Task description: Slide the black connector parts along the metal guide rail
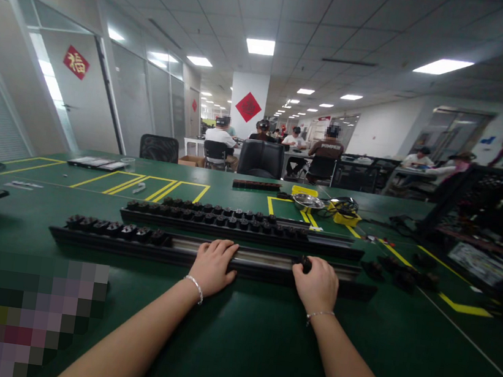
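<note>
The right grip (319, 280) is closed around a small black blocky part (305, 262), judged light, stiff and best pinched by its sides, at the long black silver-channelled rail (264, 263) on the green table (253, 349), where the left grip (213, 268) is rested, unclenched.

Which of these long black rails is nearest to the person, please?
The front rail, where the left hand rests and the right hand holds a black piece. Its row of pieces covers only the left part; the rail behind is fuller.
</note>
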Motion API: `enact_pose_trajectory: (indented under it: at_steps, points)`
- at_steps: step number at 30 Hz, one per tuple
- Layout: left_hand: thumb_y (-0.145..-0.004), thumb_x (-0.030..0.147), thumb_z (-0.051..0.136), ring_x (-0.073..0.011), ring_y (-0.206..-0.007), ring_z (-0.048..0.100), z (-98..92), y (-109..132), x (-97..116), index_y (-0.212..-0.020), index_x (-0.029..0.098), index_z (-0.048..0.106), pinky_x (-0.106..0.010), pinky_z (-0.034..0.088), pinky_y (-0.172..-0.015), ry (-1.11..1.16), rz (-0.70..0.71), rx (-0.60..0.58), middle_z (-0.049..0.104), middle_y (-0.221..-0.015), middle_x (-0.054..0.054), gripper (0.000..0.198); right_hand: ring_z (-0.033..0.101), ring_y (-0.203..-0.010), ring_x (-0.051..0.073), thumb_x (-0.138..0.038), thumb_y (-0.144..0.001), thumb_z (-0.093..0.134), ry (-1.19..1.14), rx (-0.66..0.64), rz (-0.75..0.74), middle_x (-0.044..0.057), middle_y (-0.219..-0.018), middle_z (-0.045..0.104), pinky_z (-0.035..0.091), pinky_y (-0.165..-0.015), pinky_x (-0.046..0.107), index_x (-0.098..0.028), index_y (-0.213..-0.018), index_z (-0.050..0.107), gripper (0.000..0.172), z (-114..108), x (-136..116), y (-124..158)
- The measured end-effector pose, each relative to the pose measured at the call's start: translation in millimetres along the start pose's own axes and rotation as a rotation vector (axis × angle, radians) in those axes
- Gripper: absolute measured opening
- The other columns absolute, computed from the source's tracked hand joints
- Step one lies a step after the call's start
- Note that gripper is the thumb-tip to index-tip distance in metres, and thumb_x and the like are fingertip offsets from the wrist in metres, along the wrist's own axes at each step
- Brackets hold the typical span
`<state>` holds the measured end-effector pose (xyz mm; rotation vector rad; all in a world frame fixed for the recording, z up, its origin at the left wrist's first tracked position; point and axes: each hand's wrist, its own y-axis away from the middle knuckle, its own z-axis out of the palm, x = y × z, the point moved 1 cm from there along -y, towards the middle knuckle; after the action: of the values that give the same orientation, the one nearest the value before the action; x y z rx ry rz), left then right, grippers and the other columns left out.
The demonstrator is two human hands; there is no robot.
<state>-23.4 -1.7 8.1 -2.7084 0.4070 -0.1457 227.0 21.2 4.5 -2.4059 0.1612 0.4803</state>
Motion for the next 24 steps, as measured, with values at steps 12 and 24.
enact_pose_trajectory:
  at_steps: [12, 24]
  points:
    - [-0.075, 0.040, 0.055, -0.0260, -0.121, 0.036, -4.4, -0.4, 3.0, -0.129, 0.027, 0.041, -0.043, 0.027, -0.099, -0.001, -0.018, -0.042, 0.045, -0.133, -0.005, 0.058, 0.052, -0.093, 0.023, -0.030, -0.072, 0.045, 0.040, -0.035, 0.049, 0.010, -0.094, 0.063, 0.035, -0.084, 0.034, -0.014, -0.092, 0.063, 0.031, -3.4, 6.8, -3.7]
    - [-0.075, 0.041, 0.054, -0.0249, -0.121, 0.037, -1.9, -0.1, 1.5, -0.129, 0.025, 0.041, -0.042, 0.027, -0.098, -0.003, -0.009, -0.021, 0.046, -0.132, -0.005, 0.057, 0.053, -0.091, 0.023, -0.031, -0.072, 0.046, 0.077, -0.033, 0.104, 0.011, -0.092, 0.063, 0.037, -0.080, 0.034, -0.013, -0.092, 0.064, 0.033, -6.1, 9.0, -5.5]
